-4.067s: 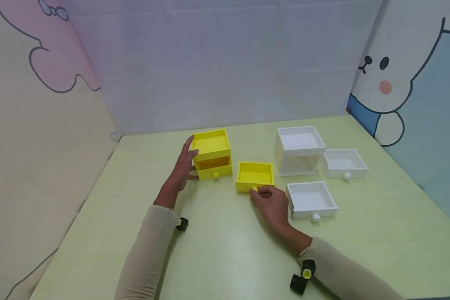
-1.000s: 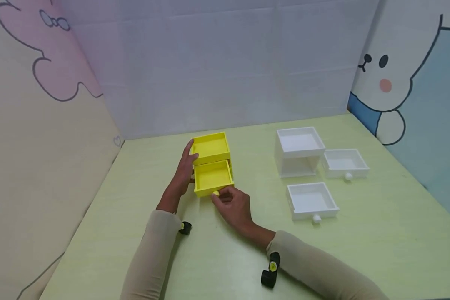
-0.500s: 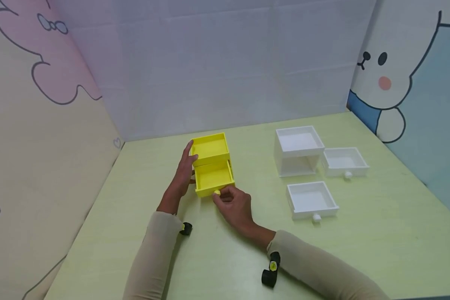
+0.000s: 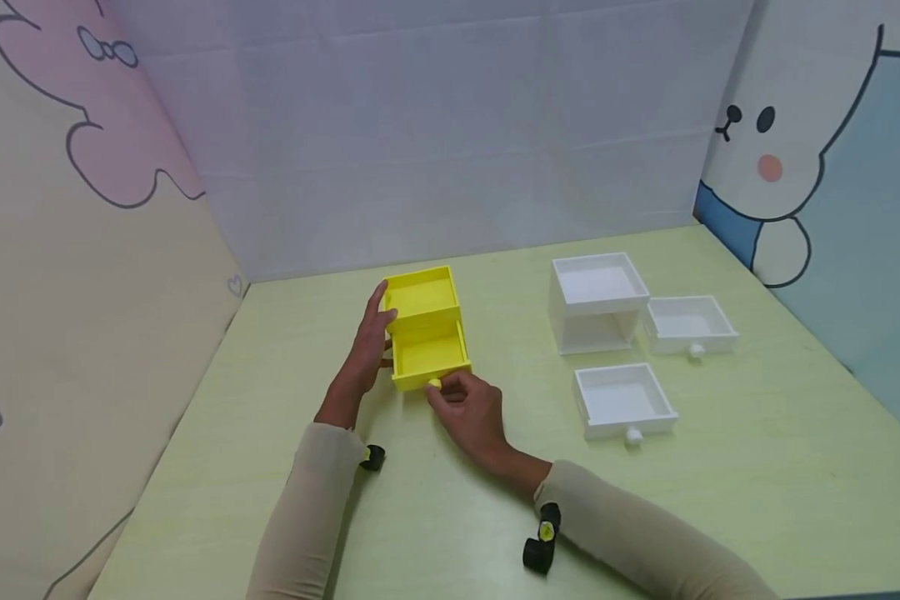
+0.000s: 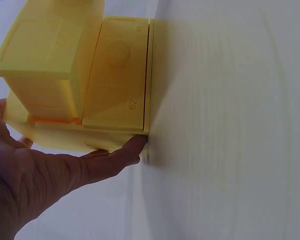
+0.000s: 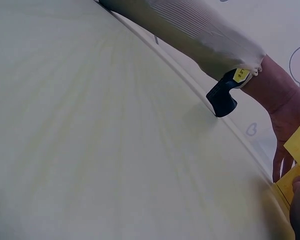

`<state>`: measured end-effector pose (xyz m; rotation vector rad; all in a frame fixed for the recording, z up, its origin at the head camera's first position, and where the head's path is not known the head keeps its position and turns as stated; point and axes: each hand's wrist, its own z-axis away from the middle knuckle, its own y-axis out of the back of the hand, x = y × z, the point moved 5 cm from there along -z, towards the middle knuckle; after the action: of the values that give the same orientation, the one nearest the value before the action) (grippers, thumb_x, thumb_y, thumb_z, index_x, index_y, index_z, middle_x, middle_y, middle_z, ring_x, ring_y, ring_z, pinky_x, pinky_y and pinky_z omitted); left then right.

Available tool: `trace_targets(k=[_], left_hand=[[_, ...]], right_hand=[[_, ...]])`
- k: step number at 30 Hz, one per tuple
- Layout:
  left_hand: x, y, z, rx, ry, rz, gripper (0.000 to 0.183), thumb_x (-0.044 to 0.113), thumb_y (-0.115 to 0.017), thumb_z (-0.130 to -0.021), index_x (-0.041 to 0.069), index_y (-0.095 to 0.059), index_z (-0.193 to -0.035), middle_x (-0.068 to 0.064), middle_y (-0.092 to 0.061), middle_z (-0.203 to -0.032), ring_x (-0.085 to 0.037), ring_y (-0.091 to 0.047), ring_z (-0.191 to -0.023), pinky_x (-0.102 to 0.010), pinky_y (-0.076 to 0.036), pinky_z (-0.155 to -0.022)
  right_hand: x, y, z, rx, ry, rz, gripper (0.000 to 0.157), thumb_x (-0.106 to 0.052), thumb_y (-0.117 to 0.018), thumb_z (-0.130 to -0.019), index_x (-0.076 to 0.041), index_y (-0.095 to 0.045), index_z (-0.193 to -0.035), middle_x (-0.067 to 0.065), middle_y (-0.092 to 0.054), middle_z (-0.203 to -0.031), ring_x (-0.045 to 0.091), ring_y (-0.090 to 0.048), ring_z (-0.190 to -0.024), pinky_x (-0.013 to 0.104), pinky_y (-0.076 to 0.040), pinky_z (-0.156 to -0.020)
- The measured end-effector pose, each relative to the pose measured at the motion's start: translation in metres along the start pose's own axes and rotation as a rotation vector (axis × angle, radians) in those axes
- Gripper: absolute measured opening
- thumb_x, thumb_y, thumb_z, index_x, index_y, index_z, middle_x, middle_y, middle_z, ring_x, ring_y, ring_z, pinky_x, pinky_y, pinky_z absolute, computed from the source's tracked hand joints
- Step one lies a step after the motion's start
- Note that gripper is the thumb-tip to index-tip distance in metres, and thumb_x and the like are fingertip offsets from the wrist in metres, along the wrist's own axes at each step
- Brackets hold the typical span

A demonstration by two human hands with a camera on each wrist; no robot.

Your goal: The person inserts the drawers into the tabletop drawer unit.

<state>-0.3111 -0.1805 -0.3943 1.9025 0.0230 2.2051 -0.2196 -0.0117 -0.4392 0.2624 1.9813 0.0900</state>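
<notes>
A small yellow drawer cabinet point(image 4: 420, 293) stands left of the middle of the table, its lower drawer point(image 5: 117, 75) fitted inside. My left hand point(image 4: 362, 350) presses along its left side with long, nearly straight fingers; the thumb touches the front left edge. Above the lower drawer, a yellow upper drawer point(image 4: 429, 350) juts forward from the cabinet's upper opening, most of its tray showing and its rear hidden under the top. Thumb and fingers of my right hand point(image 4: 471, 417) pinch its round knob point(image 4: 435, 384). In the right wrist view, the yellow pieces appear only at the right edge.
To the right stands a white cabinet point(image 4: 596, 283) with a hollow front. One white drawer point(image 4: 624, 398) lies before it and another white drawer point(image 4: 692, 323) beside it, knobs facing me. Printed cloth walls enclose the table's point(image 4: 420, 517) back and sides.
Over about four seconds, my right hand has brought the yellow drawer left from the table to the cabinet's upper opening. In the last second its rear has slipped slightly under the top.
</notes>
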Motion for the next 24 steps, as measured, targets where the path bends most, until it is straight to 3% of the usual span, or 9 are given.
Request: trace_targets(k=[5, 13, 16, 24], left_hand=[[-0.015, 0.005, -0.012, 0.02, -0.02, -0.009, 0.056, 0.042, -0.034, -0.106, 0.053, -0.011, -0.155, -0.006, -0.016, -0.163, -0.053, -0.038, -0.134, -0.066, -0.044, -0.094], [-0.018, 0.005, -0.014, 0.012, -0.016, -0.003, 0.055, 0.042, -0.035, -0.105, 0.054, -0.011, -0.154, -0.005, -0.016, -0.163, -0.052, -0.039, -0.135, -0.066, -0.043, -0.095], [-0.013, 0.004, -0.012, -0.004, -0.004, 0.006, 0.057, 0.039, -0.035, -0.106, 0.051, -0.009, -0.156, -0.007, -0.016, -0.162, -0.051, -0.038, -0.135, -0.065, -0.044, -0.095], [0.012, -0.003, 0.011, -0.005, -0.007, -0.035, 0.059, 0.032, -0.032, -0.107, 0.039, -0.006, -0.16, -0.009, -0.01, -0.165, -0.053, -0.035, -0.137, -0.063, -0.045, -0.096]], right_hand=[[-0.001, -0.003, -0.003, 0.016, 0.029, 0.011, 0.016, -0.018, -0.078, -0.086, -0.005, -0.068, -0.086, 0.004, -0.075, -0.084, 0.01, -0.072, -0.073, 0.023, -0.057, -0.064], [0.002, -0.006, -0.009, 0.07, 0.065, 0.061, 0.017, -0.021, -0.075, -0.088, -0.006, -0.067, -0.088, 0.001, -0.073, -0.08, 0.009, -0.07, -0.069, 0.024, -0.056, -0.063], [0.003, -0.007, -0.012, 0.089, 0.076, 0.075, 0.017, -0.022, -0.075, -0.088, -0.007, -0.067, -0.088, 0.0, -0.073, -0.078, 0.008, -0.069, -0.069, 0.025, -0.056, -0.063], [0.004, -0.01, -0.016, 0.071, 0.066, 0.053, 0.019, -0.022, -0.074, -0.09, -0.004, -0.068, -0.09, 0.005, -0.074, -0.081, 0.012, -0.072, -0.072, 0.025, -0.057, -0.065]])
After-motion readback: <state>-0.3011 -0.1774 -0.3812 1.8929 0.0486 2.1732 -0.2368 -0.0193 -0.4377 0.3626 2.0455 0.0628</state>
